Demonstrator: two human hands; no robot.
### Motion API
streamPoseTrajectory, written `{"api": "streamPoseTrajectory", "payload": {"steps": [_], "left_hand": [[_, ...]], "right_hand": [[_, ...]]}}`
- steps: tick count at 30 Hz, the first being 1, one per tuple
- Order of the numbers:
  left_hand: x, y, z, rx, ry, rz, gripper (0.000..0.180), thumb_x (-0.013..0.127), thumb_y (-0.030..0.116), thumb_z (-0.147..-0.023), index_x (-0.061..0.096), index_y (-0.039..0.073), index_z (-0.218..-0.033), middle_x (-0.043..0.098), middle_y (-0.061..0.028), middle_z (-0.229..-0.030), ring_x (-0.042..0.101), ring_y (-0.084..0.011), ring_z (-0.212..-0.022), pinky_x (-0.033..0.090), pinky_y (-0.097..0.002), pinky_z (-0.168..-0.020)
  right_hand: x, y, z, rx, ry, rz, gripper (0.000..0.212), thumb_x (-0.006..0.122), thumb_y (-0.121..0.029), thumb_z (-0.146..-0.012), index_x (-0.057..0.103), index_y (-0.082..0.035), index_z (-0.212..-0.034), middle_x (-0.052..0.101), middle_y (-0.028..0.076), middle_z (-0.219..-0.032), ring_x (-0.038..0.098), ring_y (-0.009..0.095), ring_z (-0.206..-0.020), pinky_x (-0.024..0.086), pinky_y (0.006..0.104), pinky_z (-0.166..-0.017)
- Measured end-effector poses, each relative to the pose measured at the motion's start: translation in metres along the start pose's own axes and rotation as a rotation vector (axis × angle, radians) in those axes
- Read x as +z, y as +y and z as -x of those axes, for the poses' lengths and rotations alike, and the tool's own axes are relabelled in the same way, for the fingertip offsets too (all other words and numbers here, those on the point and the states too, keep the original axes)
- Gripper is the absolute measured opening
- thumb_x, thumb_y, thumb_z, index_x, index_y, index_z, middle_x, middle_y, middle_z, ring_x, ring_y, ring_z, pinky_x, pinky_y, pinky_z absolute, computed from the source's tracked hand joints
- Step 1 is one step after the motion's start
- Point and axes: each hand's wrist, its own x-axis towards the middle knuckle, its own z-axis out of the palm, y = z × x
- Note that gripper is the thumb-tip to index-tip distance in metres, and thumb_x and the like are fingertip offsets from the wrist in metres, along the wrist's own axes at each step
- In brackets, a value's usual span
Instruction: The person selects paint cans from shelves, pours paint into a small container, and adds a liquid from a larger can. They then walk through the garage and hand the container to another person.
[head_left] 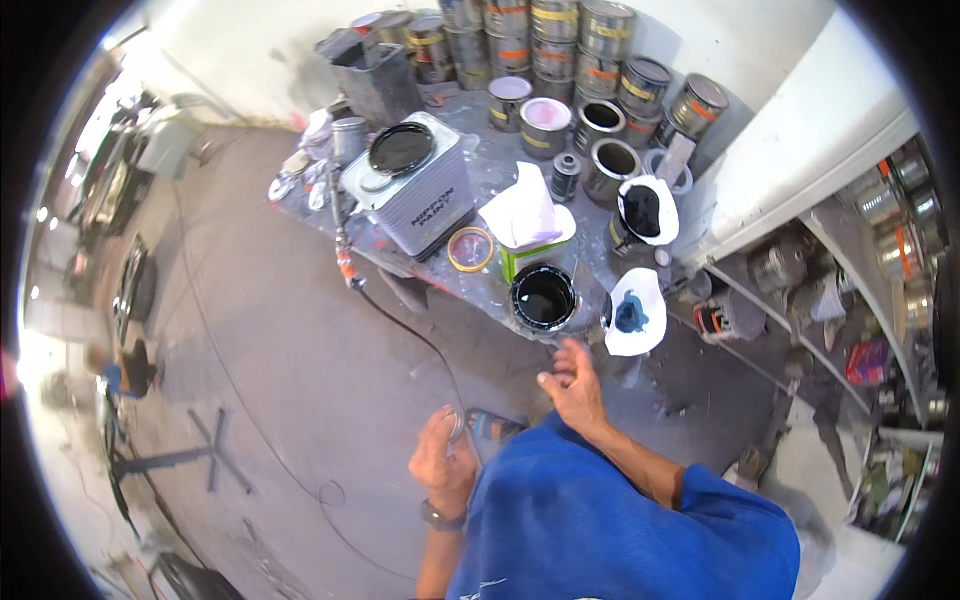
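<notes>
My left hand point(440, 462), a dark band on its wrist, is closed around a small round silvery thing point(457, 428), of which only a part shows. It is low in front of me, short of the table edge. My right hand point(577, 388) holds nothing I can see; its thumb and fingers are apart and slightly bent. Just beyond it, at the table's near edge, stands an open can of black paint point(545, 298). To that can's right lies a white paper sheet point(648, 325) with a dark blue paint smear. A white cloth or paper point(522, 210) rests on a green-sided container behind the can.
A large square tin point(420, 200) with a black-coated round lid point(402, 149) on top stands on the table point(480, 130). Several paint cans point(545, 128) are stacked behind. A hose point(420, 335) hangs off the front edge. Shelves point(830, 290) with cans line the right.
</notes>
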Motion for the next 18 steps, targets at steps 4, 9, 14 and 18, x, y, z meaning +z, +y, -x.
{"api": "streamPoseTrajectory", "payload": {"steps": [4,9,14,18], "left_hand": [[-0.004,-0.043,-0.020,-0.104,-0.291,0.132,0.021,0.072,-0.004,-0.076,0.068,0.002,-0.096,0.071,-0.0166,-0.099,0.071,-0.0314,-0.081,0.057,-0.0340,-0.070],[0.008,-0.054,-0.050,-0.274,-0.551,0.369,0.020,0.072,-0.003,-0.078,0.069,0.000,-0.098,0.071,-0.0172,-0.100,0.070,-0.0262,-0.083,0.056,-0.0311,-0.072],[0.013,-0.049,-0.080,-0.462,-0.666,0.409,0.022,0.074,0.003,-0.080,0.070,-0.002,-0.101,0.071,-0.0158,-0.103,0.069,-0.0204,-0.087,0.056,-0.0306,-0.075],[0.027,-0.065,-0.091,-0.543,-0.638,0.512,0.024,0.075,0.003,-0.082,0.069,-0.003,-0.104,0.070,-0.0128,-0.102,0.067,-0.0167,-0.091,0.055,-0.0292,-0.080]], "right_hand": [[0.008,0.022,-0.031,-0.188,0.300,0.220,0.109,0.088,-0.030,-0.071,0.021,0.005,-0.149,0.038,0.029,-0.144,0.043,0.038,-0.133,0.042,0.0446,-0.106],[0.029,0.035,-0.080,-0.339,0.360,0.254,0.122,0.096,-0.040,-0.055,0.028,0.006,-0.146,0.046,0.026,-0.138,0.048,0.038,-0.127,0.041,0.0455,-0.105],[0.028,0.027,-0.093,-0.474,0.392,0.280,0.115,0.097,-0.037,-0.052,0.037,0.006,-0.140,0.055,0.023,-0.128,0.058,0.036,-0.116,0.047,0.0443,-0.098],[0.028,0.004,-0.082,-0.419,0.228,0.124,0.112,0.097,-0.031,-0.052,0.037,0.007,-0.139,0.056,0.024,-0.130,0.060,0.034,-0.117,0.049,0.0432,-0.099]]}}
